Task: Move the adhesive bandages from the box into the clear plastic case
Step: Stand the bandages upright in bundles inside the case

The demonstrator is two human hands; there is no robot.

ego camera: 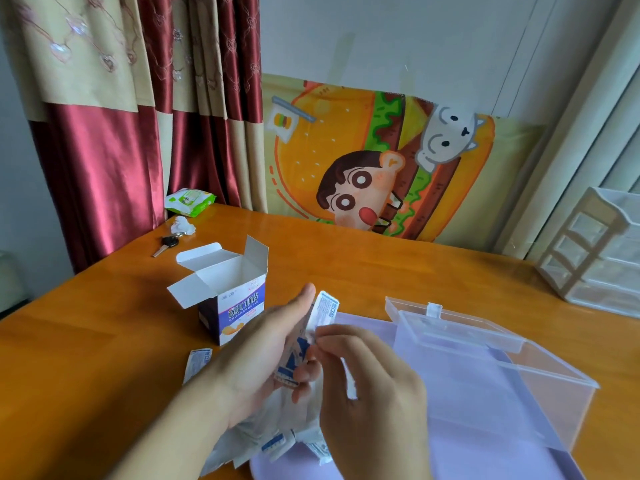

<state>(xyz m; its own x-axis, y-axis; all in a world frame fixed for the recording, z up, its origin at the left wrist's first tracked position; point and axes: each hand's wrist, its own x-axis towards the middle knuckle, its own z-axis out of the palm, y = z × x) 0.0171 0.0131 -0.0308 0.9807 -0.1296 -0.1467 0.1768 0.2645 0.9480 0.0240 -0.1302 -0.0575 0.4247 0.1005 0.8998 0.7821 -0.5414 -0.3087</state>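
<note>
Holding a sheaf of wrapped adhesive bandages (313, 327) low in the centre of the frame, the left hand (263, 355) has its grip curled round the bundle, thumb stretched up along its left side and fingertips showing beneath it. The right hand (367, 379) meets the bundle from the right, its thumb and forefinger pinching the edge of one wrapper near the top, so this grip is closed on a bandage too. More bandages lie in a loose heap (277, 434) under both hands, at the bottom centre, partly on the lilac tray (450, 459) and partly on the orange wooden counter (104, 341). One stray bandage (196, 363) lies flat on the counter just left of the left wrist.

Left of centre stands the bandage box (230, 299), upright, its white top flaps spread open, blue and purple print on its front. To the right of the hands sits the clear plastic case (502, 368) on the tray, its hinged lid raised and tilted toward the camera; I cannot tell whether any bandages lie inside it.

At the upper left of the counter are a key (166, 244), a crumpled white scrap (181, 225) and a green wipes pack (188, 201). At the right edge of the frame stands a small drawer unit (599, 251). A cartoon burger cloth (381, 161) hangs behind the counter, with red and beige curtains (121, 116) at the upper left.
</note>
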